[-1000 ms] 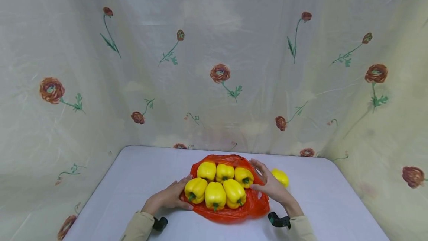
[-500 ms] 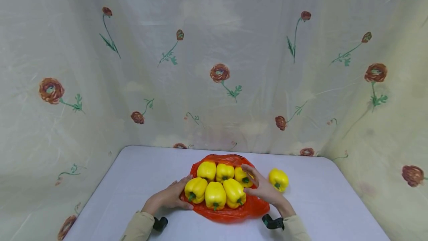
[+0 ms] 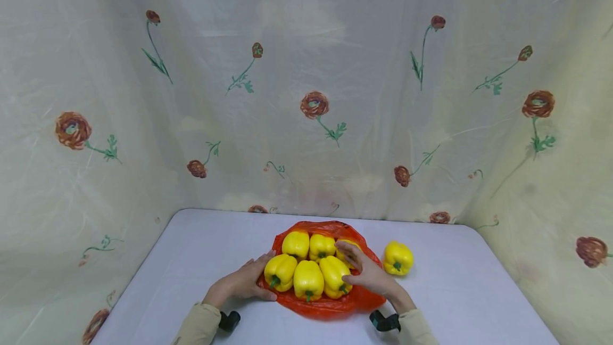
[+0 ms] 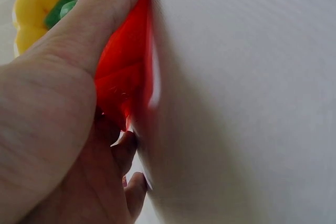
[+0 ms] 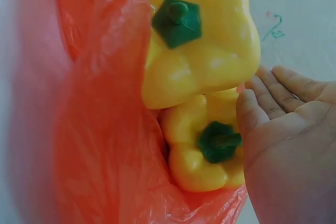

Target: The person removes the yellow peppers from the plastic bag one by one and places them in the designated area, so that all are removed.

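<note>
Several yellow bell peppers (image 3: 308, 281) with green stems lie in two rows in a red plastic bag (image 3: 325, 307), its mouth spread wide. At the bag's left side, my left hand (image 3: 246, 279) holds the edge, its thumb in front and its fingers farther back. The left wrist view shows red plastic (image 4: 123, 72) between thumb and fingers. My right hand (image 3: 367, 273) is over the bag's right side with fingers spread, partly covering the back-right pepper (image 3: 346, 249). In the right wrist view, its fingertips are close to two peppers (image 5: 202, 51); contact is unclear.
One loose yellow bell pepper (image 3: 398, 258) lies on the white table (image 3: 460, 292), right of the bag. A flower-patterned curtain (image 3: 373, 121) surrounds the table at the back and sides.
My right hand has moved left from the bag's right edge to over the peppers, uncovering the loose pepper. The left hand and bag have stayed put.
</note>
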`<state>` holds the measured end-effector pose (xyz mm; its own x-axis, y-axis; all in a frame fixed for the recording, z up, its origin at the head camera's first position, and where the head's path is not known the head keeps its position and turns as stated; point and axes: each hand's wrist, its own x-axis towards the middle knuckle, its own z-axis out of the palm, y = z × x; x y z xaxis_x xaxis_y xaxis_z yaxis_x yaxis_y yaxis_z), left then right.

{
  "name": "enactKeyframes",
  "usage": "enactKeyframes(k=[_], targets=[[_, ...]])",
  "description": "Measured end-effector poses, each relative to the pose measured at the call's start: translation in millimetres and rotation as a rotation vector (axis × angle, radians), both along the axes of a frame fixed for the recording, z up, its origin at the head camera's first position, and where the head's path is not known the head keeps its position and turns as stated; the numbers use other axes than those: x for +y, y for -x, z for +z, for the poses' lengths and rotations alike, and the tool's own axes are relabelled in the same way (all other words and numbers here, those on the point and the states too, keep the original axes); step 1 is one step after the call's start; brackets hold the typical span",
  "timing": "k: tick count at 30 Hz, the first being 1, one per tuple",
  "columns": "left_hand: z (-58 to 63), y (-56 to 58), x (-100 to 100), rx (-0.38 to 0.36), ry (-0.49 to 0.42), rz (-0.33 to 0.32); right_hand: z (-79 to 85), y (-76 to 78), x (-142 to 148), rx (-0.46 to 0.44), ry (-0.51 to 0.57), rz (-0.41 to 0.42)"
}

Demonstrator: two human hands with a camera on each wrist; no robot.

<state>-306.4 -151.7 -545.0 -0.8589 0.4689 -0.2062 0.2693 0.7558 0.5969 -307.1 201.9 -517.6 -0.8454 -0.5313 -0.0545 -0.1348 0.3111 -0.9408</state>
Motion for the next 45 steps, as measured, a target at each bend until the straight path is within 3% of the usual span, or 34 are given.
enactKeyframes(k=[9, 18, 26, 35, 45], targets=[[0.0, -0.1, 0.9, 0.004, 0.004, 0.001, -4.8, -1.0, -3.7, 0.026, 0.009, 0.067], [1.0, -1.0, 0.7, -0.001, -0.003, -0.001, -8.4, -1.6, -6.7, 0.03, -0.045, 0.06], [1.3, -0.6, 0.7, 0.011, -0.002, -0.002, -9.4, -3.5, -3.7, -0.035, -0.085, 0.083], [-0.1, -1.3, 1.1, -0.002, 0.0, 0.004, -10.3, -5.4, -0.3, -0.049, -0.163, 0.093], [0.3, -1.3, 1.2, 0.001, -0.003, 0.004, -18.4, -3.1, 1.7, -0.086, -0.177, 0.103]])
